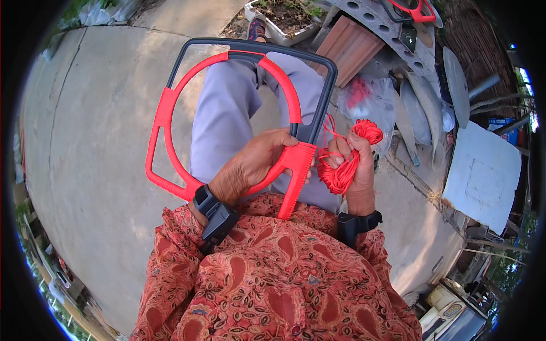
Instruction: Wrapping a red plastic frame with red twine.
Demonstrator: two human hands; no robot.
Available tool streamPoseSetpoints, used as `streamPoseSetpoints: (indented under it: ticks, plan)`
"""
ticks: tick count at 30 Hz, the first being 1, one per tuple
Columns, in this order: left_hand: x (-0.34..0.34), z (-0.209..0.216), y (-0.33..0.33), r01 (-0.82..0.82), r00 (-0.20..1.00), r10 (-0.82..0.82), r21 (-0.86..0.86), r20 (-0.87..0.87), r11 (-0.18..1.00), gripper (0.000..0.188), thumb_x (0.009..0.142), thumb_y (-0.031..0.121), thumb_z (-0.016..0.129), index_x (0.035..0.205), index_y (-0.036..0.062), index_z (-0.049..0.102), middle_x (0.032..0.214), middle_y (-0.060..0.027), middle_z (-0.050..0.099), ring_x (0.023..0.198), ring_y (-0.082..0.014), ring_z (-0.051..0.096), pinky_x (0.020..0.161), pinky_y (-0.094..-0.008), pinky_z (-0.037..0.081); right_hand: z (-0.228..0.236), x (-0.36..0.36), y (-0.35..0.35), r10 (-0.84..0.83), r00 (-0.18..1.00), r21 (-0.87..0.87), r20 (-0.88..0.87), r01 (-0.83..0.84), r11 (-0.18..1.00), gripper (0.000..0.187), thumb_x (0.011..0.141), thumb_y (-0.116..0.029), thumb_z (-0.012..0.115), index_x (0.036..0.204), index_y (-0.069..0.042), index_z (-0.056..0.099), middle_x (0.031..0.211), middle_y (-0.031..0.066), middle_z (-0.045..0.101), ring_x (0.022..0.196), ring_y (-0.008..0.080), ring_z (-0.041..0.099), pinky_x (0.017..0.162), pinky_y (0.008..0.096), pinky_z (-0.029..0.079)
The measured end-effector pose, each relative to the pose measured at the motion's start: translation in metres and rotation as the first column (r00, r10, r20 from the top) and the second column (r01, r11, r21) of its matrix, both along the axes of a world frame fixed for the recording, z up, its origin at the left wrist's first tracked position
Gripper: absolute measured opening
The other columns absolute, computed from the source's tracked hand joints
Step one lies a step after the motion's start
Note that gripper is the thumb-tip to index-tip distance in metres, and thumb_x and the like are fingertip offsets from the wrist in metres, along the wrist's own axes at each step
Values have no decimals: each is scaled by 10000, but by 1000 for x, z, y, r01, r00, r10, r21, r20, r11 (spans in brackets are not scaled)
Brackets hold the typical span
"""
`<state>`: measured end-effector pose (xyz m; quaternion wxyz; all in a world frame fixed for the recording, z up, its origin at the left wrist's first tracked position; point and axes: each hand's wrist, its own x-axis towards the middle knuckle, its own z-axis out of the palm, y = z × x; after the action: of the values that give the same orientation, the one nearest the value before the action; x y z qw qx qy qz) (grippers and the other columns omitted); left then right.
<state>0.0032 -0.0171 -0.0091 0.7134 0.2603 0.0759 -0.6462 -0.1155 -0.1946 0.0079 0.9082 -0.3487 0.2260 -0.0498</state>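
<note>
- The left hand (256,162) grips a dark frame (318,96) in the middle of the picture, right where the red cord wrapping (296,162) is thick.
- The right hand (355,165) is closed around a bundle of red cord (341,173), just right of the frame.
- A thin strand (329,128) runs from the bundle up to the frame.
- Grey trousers (227,113) show behind the frame, above the concrete floor (102,113).

Frame (239,108) sits mid-picture over the lap, left hand (256,162) on its lower right corner, cord bundle (344,165) in the right hand (358,170) just right, planter (281,20) up top.
</note>
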Motion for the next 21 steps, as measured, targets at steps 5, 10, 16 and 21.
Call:
streamPoseSetpoints:
  ticks: [5,10,16,21]
  plan:
    - [1,3,-2,87,992,-96,-102,-86,991,422,866,220,479,1122,-114,518,965,-245,641,821,-374,656,778,-542,528,-4,-12,-4,45,999,-66,-9,-46,997,358,892,-251,487,601,-81,366,573,58,414,518,143,395,492,275,348]
    - [-2,5,0,105,994,-105,-62,7,993,428,888,240,500,1131,-110,542,902,-222,656,744,-336,662,708,-484,553,-3,-20,4,22,999,-30,-42,-23,999,327,888,-218,513,620,-61,412,569,48,413,538,144,428,486,284,355]
    - [-1,22,-12,67,979,-104,208,173,976,260,826,130,687,959,-82,617,745,-152,658,597,-234,650,553,-375,570,14,-16,14,53,999,-55,-10,-54,997,343,889,-249,515,623,-57,413,582,65,448,535,145,425,492,280,356]
    - [-1,31,-15,63,962,-145,330,232,942,158,785,70,714,852,-48,633,682,-130,643,547,-219,633,531,-370,566,13,-22,14,49,999,-31,-9,-50,998,327,879,-244,524,629,-64,415,581,59,442,524,144,419,499,285,361]
